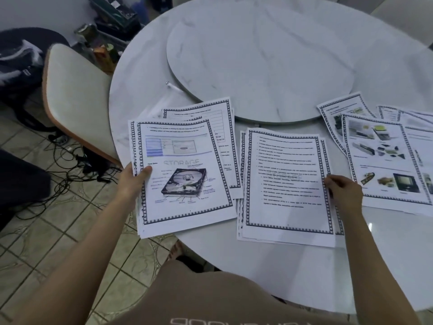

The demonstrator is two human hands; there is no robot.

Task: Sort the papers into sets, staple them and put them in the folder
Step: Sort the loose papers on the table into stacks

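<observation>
Three groups of printed pages with chequered borders lie along the near side of the round white table (pixel 386 73). My left hand (pixel 132 181) grips the left edge of the left stack (pixel 185 179), whose top page shows a hard disk picture; the stack overhangs the table edge. More pages (pixel 222 118) lie under and behind it. My right hand (pixel 341 192) pinches the right edge of the middle stack (pixel 288 181), a text page on top. A spread of picture pages (pixel 384 158) lies to the right.
A raised round turntable (pixel 269 66) fills the table's middle. A small white object (pixel 174 86) lies by its left rim. A cushioned chair (pixel 72 95) stands at the table's left, with cables (pixel 70 165) on the tiled floor and bags behind it.
</observation>
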